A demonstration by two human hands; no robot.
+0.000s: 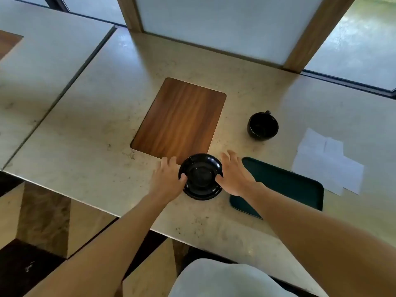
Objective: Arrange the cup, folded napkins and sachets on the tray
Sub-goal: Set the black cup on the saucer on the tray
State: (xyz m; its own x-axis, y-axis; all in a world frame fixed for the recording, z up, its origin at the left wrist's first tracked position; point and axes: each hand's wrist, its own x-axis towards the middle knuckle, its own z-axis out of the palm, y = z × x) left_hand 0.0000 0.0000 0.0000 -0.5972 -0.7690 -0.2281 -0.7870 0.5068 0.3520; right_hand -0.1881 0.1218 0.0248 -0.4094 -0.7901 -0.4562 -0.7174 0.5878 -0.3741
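A black saucer [201,177] sits on the stone table near its front edge. My left hand [168,179] grips its left rim and my right hand [234,175] grips its right rim, thumbs over the edge. An empty dark green tray [295,185] lies just right of my right hand, partly hidden by my forearm. A black cup [263,126] stands upright farther back, apart from the tray. White napkins [327,162] lie flat to the right of the tray. I see no sachets.
A wooden inlay panel [180,117] is set into the beige table [96,125] behind the saucer. A white screen with wooden posts [306,37] stands at the back. A second table [42,61] adjoins on the left.
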